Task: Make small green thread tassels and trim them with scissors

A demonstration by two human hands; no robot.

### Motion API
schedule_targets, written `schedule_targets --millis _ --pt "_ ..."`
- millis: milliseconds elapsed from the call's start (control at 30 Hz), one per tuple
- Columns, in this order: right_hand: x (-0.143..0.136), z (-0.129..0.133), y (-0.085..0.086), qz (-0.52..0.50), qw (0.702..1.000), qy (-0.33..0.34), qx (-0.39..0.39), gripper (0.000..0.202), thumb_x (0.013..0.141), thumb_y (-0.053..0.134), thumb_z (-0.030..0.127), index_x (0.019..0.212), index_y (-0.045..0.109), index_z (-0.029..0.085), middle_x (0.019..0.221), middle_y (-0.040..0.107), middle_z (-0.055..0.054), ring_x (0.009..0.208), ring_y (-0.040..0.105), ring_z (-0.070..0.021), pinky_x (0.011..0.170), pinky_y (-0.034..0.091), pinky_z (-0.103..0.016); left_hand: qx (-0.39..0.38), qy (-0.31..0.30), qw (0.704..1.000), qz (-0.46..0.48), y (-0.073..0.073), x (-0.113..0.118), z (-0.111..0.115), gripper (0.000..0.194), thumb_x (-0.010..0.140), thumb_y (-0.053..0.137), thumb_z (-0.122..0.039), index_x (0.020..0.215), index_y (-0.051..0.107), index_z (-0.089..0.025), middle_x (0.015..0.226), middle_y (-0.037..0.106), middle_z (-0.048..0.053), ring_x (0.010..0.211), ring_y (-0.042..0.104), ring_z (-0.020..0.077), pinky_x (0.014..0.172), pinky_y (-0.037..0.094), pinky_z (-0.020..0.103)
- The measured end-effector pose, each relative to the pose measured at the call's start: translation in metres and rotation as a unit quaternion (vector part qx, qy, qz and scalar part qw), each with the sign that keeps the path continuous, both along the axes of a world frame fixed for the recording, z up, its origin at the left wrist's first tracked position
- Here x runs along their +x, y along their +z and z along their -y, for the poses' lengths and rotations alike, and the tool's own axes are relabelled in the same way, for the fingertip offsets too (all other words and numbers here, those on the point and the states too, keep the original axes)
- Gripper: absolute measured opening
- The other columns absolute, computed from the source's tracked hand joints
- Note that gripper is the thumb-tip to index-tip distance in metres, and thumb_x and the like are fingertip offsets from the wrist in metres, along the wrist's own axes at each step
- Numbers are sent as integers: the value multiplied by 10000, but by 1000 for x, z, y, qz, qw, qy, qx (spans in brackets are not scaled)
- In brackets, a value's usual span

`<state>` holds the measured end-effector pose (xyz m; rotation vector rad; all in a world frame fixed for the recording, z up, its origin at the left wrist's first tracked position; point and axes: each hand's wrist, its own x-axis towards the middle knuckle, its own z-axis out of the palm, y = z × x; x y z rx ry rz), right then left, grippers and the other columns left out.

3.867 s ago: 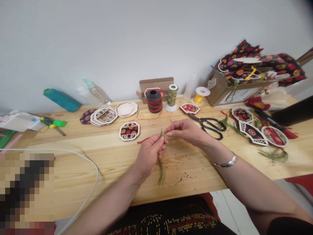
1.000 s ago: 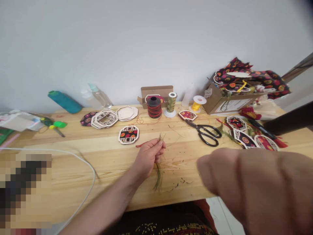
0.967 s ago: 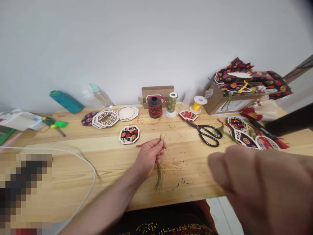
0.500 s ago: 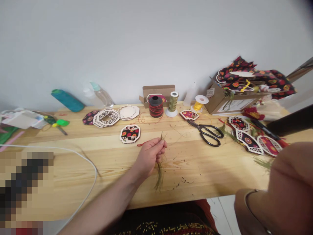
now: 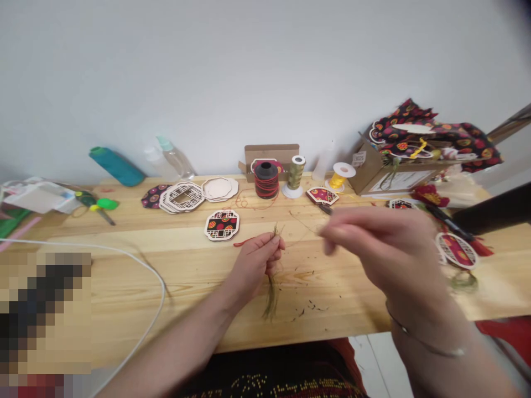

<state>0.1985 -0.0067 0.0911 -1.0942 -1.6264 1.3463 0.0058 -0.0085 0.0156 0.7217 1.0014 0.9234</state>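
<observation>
My left hand (image 5: 263, 251) is closed in a pinch around a tassel of olive-green threads (image 5: 270, 301); short ends stick out above the thumb and the longer strands hang below. To the right, my right hand (image 5: 373, 249) is raised over the table, blurred by motion, with thumb and fingers pressed together. What its fingertips hold I cannot make out; a fine thread (image 5: 305, 224) runs near them. A red cord (image 5: 244, 242) shows beside my left hand. Behind my right hand, black-handled scissors are mostly hidden, only the blades (image 5: 326, 209) showing. A patterned octagonal ornament (image 5: 222, 225) lies left of my hands.
Along the wall stand a red cord spool (image 5: 266, 182), a green thread spool (image 5: 295, 177), a yellow spool (image 5: 341, 176) and a full cardboard box (image 5: 371, 174). Wooden frames (image 5: 182, 197) are stacked at left. A white cable (image 5: 155, 271) crosses the left side. Ornaments (image 5: 456, 250) lie at right.
My right hand has swung in from the right edge toward my left hand, now covering the scissors' handles and some ornaments. My left hand stays in place, holding the tassel.
</observation>
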Motion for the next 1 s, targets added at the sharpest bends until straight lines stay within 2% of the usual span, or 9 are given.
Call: schedule_targets --millis 67,133,233,333,500,633,867,1000 --pt "-13 -23 -13 55 998 2 -15 90 721 692 280 757 739 212 687 669 -13 648 552 -146 601 414 -288 1 2 1000 2 1 1 0 238 780 604 -354 689 544 -142 518 302 -76 437 216 32 409 157 161" --pt "-21 -43 -33 76 994 29 -73 160 640 744 265 783 747 192 697 688 -15 619 542 -126 592 406 -278 4 6 1000 8 2 1 0 232 778 608 -347 691 544 -142 518 311 -77 433 213 29 404 165 157" --pt "-26 -57 -60 9 981 55 -187 306 592 770 284 874 739 169 752 705 -30 610 536 -100 570 390 -254 7 9 1000 12 1 1 0 230 771 618 -344 694 549 -138 522 343 -74 427 219 24 400 185 152" --pt "-30 -55 -74 -63 970 33 -233 324 555 794 286 846 736 154 678 686 -13 553 502 -75 540 368 -239 8 15 1000 11 1 2 0 232 757 632 -343 693 560 -133 526 362 -69 427 230 22 398 201 151" --pt "-36 -46 -77 -151 954 48 -254 274 521 818 250 767 733 162 682 699 -6 635 587 -100 691 451 -274 2 31 1000 5 1 4 0 230 728 659 -332 688 575 -122 545 412 -52 427 253 20 390 199 158" --pt "-37 -45 -79 -173 947 60 -264 254 520 820 245 751 739 175 681 707 -1 654 610 -102 785 461 -300 1 12 1000 10 1 3 1 224 743 645 -331 690 576 -124 532 396 -58 422 254 21 392 194 163" --pt "-37 -44 -83 -179 958 48 -219 211 554 805 259 742 744 186 620 683 12 661 607 -115 811 468 -325 -7 -18 1000 -2 0 2 2 221 773 602 -344 705 574 -136 526 372 -64 406 246 22 388 181 165" --pt "-36 -45 -84 -184 957 50 -221 226 537 814 250 742 744 185 654 699 4 677 622 -124 805 483 -326 -23 -44 999 12 1 1 1 221 772 602 -348 710 568 -139 512 343 -72 405 209 23 385 155 164"
